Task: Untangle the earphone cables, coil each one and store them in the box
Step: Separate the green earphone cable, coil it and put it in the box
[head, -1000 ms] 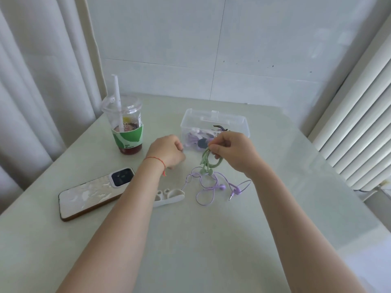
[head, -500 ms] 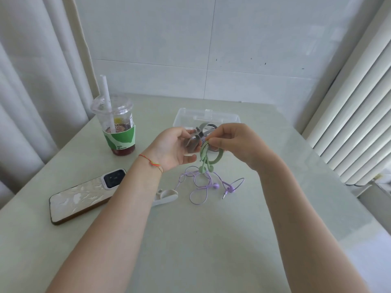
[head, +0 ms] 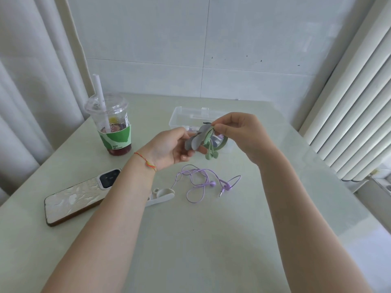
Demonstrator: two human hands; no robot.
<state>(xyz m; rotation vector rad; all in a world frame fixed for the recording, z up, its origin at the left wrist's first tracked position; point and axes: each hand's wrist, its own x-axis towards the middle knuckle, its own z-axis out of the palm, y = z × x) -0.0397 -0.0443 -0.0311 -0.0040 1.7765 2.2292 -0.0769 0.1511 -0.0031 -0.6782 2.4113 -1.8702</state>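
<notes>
My right hand (head: 243,135) pinches a coiled green earphone cable (head: 210,148) in the air in front of the clear plastic box (head: 184,115); its two earbuds hang down. My left hand (head: 169,148) holds a grey strap (head: 195,140) against that coil. A purple earphone cable (head: 201,181) lies loose and looped on the table below both hands, its plug pointing towards me. The box is open and holds purple and dark items, partly hidden by my hands.
A drink cup with a straw and green sleeve (head: 112,127) stands at the left. A phone in a white case (head: 78,197) lies near my left forearm, a white strap (head: 163,195) beside it. Curtain at left, radiator at right.
My left hand rose from the table and took hold of the grey strap. My right hand lifted the green coil clear of the purple cable, which stayed on the table.
</notes>
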